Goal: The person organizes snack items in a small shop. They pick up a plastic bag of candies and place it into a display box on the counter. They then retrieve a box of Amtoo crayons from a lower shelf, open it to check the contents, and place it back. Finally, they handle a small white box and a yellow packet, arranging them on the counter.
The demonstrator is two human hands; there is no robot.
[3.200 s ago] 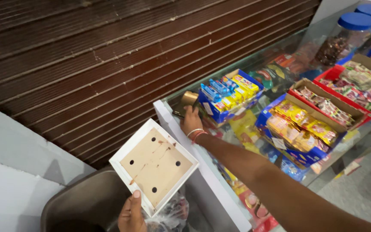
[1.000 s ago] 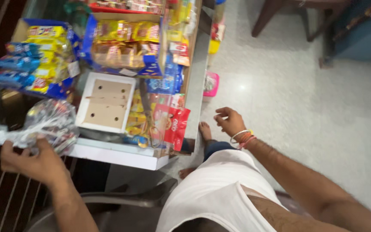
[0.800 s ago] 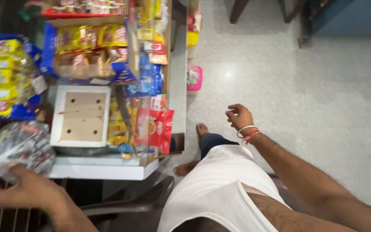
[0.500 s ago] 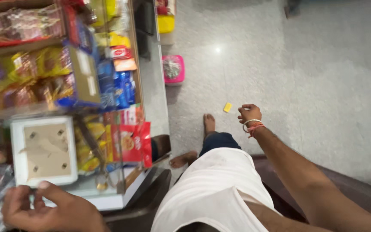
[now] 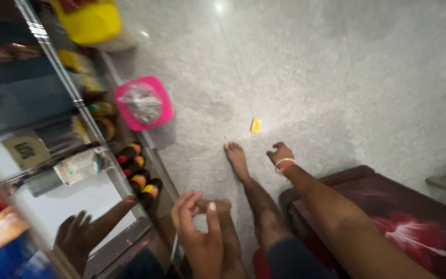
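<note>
Both hands [image 5: 202,232] [image 5: 280,153] released, empty, above grey speckled floor [image 5: 336,77] beside glass counter [image 5: 52,103].

Your left hand [image 5: 200,232] hangs open and empty beside the glass counter [image 5: 73,155]. Your right hand [image 5: 280,154], loosely curled, reaches low over the grey floor [image 5: 347,77] near a small yellow scrap [image 5: 255,125].
</note>
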